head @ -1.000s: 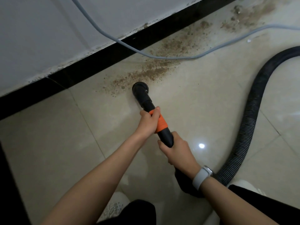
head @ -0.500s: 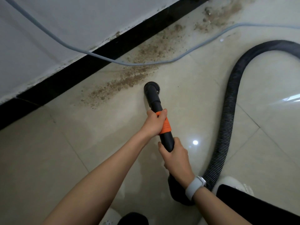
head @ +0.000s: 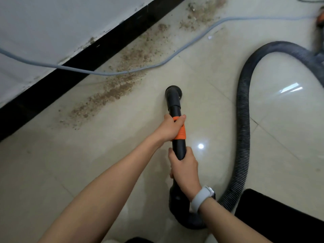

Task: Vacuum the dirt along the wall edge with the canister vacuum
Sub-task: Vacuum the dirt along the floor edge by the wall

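Observation:
A black vacuum wand [head: 177, 111] with an orange band points away from me, and its round nozzle [head: 173, 92] sits on the tile to the right of the dirt. My left hand [head: 171, 128] grips the wand at the orange band. My right hand [head: 185, 168] grips it lower down, a white watch on the wrist. A strip of brown dirt [head: 112, 92] runs along the floor beside the black skirting [head: 98, 55], with more dirt [head: 198, 16] farther right. The ribbed black hose [head: 243, 120] loops right toward the canister [head: 320, 20], barely visible at the edge.
A grey cable [head: 108, 73] hangs from the white wall [head: 52, 23] and trails across the dirt and floor toward the canister. Glossy beige tiles [head: 52, 163] cover the floor. My dark trouser leg [head: 280, 220] is at the bottom right.
The nozzle has pulled back to the right, off the dirt strip onto bare tile. My view has shifted right, bringing the hose loop and canister edge into sight. Both hands keep their grip.

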Available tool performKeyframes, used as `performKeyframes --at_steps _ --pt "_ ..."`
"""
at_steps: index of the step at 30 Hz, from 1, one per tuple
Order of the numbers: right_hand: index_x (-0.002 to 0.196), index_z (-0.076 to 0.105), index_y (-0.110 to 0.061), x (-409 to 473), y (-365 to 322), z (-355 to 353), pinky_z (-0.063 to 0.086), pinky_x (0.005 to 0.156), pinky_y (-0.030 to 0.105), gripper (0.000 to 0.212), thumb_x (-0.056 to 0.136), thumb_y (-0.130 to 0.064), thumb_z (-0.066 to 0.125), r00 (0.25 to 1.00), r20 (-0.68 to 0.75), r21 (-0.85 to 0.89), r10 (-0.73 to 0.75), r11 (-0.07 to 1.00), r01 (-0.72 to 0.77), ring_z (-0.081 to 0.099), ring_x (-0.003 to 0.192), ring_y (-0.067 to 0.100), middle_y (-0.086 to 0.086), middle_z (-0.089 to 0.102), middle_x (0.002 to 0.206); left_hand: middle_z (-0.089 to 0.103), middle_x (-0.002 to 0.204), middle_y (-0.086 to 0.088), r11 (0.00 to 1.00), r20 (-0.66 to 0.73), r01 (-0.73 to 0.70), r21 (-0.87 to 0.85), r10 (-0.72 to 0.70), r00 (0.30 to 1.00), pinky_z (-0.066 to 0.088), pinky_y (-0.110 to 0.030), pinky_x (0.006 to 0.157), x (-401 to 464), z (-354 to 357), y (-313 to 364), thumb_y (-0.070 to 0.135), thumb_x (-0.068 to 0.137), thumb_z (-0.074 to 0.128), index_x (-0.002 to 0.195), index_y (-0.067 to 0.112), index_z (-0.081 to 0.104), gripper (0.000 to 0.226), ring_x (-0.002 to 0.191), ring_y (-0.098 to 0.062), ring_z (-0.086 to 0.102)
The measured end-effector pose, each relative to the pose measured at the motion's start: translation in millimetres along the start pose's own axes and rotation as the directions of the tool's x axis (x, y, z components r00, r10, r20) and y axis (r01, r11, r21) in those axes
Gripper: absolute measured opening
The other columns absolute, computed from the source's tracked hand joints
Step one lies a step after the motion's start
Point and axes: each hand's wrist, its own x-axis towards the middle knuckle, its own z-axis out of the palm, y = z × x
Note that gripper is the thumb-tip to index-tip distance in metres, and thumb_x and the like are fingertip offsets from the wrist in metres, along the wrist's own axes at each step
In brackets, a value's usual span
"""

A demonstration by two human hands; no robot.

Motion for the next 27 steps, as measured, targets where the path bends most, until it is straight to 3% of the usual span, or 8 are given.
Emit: performKeyframes --at_steps 2,4,8,12,17,20,24,27 --pt "0.081 0.046 -0.020 10 -7 -4 0.041 0.037 0.023 0.019 0.084 -0.034 0.060 1.000 0.017 0.046 -0.008 0.999 0.007 0.054 0.044 0.021 0.009 0.056 0.068 0.050 0.091 0.001 1.000 -0.013 -0.010 0.002 0.010 1.000 0.044 -0.026 0.063 9 3 9 0.043 0.097 0.041 0.128 0.003 0.033 0.052 0.082 -0.014 0.053" --pt "0.081 0.045 -0.019 13 -11 -4 0.038 0.036 0.019 0.018 0.085 -0.030 0.059 0.998 0.059 0.072 -0.015 0.997 0.010 0.051 0.042 0.020 0.010 0.054 0.068 0.052 0.099 -0.004 1.000 -0.025 0.001 0.017 0.000 1.000 0.045 -0.030 0.071 12 -1 10 0.044 0.096 0.041 0.128 0.003 0.033 0.053 0.088 -0.019 0.054" --pt "0.080 0.043 -0.024 -10 2 5 0.042 0.040 0.025 0.019 0.084 -0.031 0.060 0.985 0.172 -0.028 -0.035 0.999 0.040 0.054 0.045 0.022 0.006 0.055 0.066 0.052 0.096 -0.002 0.998 -0.125 0.025 -0.058 -0.032 0.992 0.044 -0.030 0.078 -17 -15 -20 0.042 0.096 0.044 0.124 0.002 0.037 0.049 0.086 -0.017 0.053" --pt "0.084 0.043 -0.022 -50 24 11 0.052 0.058 0.043 0.021 0.084 -0.032 0.061 0.945 0.324 -0.172 -0.038 0.980 0.098 0.059 0.063 0.035 0.005 0.055 0.069 0.049 0.087 0.001 0.984 -0.254 0.082 -0.155 -0.120 0.960 0.041 -0.027 0.075 -70 -22 -63 0.035 0.096 0.046 0.114 0.004 0.039 0.036 0.079 -0.012 0.051" --pt "0.080 0.039 -0.027 -83 48 9 0.044 0.060 0.035 0.023 0.084 -0.034 0.060 0.866 0.497 -0.283 -0.060 0.932 0.227 0.061 0.074 0.032 -0.001 0.054 0.071 0.049 0.087 0.002 0.945 -0.391 0.185 -0.271 -0.283 0.876 0.037 -0.026 0.068 -126 -20 -97 0.034 0.097 0.045 0.109 0.010 0.036 0.028 0.075 -0.007 0.049" --pt "0.074 0.037 -0.028 -92 60 -4 0.045 0.058 0.035 0.027 0.082 -0.036 0.061 0.883 0.468 -0.292 -0.032 0.937 0.189 0.060 0.069 0.031 -0.003 0.052 0.066 0.049 0.087 0.001 0.932 -0.369 0.209 -0.295 -0.313 0.875 0.037 -0.026 0.069 -136 -4 -99 0.032 0.097 0.045 0.108 0.009 0.033 0.028 0.074 -0.005 0.049" --pt "0.075 0.041 -0.024 -90 68 -30 0.051 0.056 0.043 0.027 0.080 -0.037 0.064 0.955 0.296 -0.237 0.012 0.970 0.061 0.058 0.059 0.034 -0.001 0.051 0.060 0.049 0.082 0.002 0.961 -0.296 0.181 -0.211 -0.239 0.925 0.041 -0.014 0.061 -118 28 -72 0.029 0.097 0.047 0.110 0.007 0.032 0.029 0.073 -0.010 0.051" --pt "0.073 0.043 -0.022 -77 66 -41 0.045 0.043 0.031 0.027 0.080 -0.035 0.065 0.991 0.136 -0.129 0.022 0.992 -0.004 0.056 0.046 0.024 0.004 0.052 0.057 0.050 0.092 -0.002 0.986 -0.144 0.151 -0.071 -0.160 0.977 0.039 -0.021 0.073 -91 46 -46 0.035 0.098 0.044 0.115 0.005 0.032 0.037 0.091 -0.021 0.056"
